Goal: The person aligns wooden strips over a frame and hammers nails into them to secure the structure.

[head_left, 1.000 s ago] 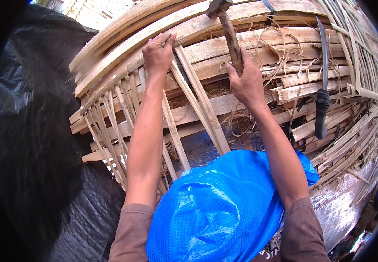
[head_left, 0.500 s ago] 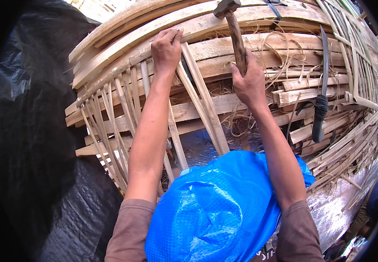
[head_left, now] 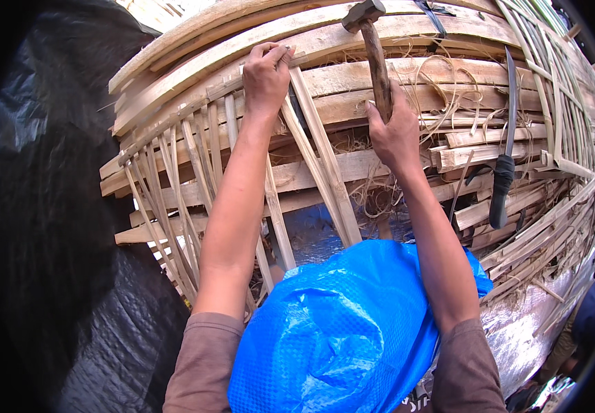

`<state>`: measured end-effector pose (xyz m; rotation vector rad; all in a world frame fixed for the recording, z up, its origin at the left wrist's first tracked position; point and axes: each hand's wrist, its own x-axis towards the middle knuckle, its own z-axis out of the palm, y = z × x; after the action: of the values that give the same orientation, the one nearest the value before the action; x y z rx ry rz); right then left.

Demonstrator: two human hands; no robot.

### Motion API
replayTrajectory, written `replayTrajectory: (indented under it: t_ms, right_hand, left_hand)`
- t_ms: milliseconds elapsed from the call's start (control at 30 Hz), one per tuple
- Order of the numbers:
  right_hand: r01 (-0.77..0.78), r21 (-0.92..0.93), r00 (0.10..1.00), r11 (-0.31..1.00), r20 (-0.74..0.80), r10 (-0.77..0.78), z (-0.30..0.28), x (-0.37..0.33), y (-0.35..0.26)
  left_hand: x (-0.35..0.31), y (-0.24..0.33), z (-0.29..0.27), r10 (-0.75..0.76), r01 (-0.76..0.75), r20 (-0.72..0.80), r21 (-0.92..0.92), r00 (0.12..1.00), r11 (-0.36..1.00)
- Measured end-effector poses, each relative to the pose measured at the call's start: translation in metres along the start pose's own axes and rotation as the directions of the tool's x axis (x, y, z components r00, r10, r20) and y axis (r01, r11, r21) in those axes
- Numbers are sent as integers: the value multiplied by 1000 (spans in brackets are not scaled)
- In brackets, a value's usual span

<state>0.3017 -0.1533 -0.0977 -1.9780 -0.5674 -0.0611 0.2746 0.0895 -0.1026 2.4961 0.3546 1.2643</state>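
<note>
Right grip [head_left: 395, 134] clenched around brown wooden handle of hammer with dark metal head [head_left: 377, 63]; head upward, above stacked pale wooden planks [head_left: 352, 80]. Left grip [head_left: 266, 79] at thin pale wooden crosspiece [head_left: 223, 89], fingers bent over it near right end; whether grasping it or something smaller, cannot tell. Narrow pale wooden slats [head_left: 319, 148] run downward from crosspiece. Long black-handled knife [head_left: 500, 189] right of hammer, beside split wooden strips [head_left: 493, 134]. Bulging shiny blue plastic sheet [head_left: 332, 330] between forearms.

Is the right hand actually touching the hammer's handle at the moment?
Touching: the head view shows the right hand wrapped around the lower part of the hammer's handle.
</note>
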Motion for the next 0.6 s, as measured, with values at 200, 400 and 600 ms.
replayTrajectory:
  t_ms: [200, 400, 600]
  right_hand:
    - [11, -5, 1000, 1000, -1, -11, -1, 0, 3]
    - [30, -10, 1000, 1000, -2, -30, -1, 1, 5]
    - [12, -35, 1000, 999, 10, -12, -1, 0, 2]
  left_hand:
    - [-1, 2, 2, -14, 14, -11, 1, 1000, 1000]
    - [-1, 0, 4, -16, 13, 32, 69, 999, 998]
    - [-3, -1, 3, -17, 12, 40, 117, 999, 993]
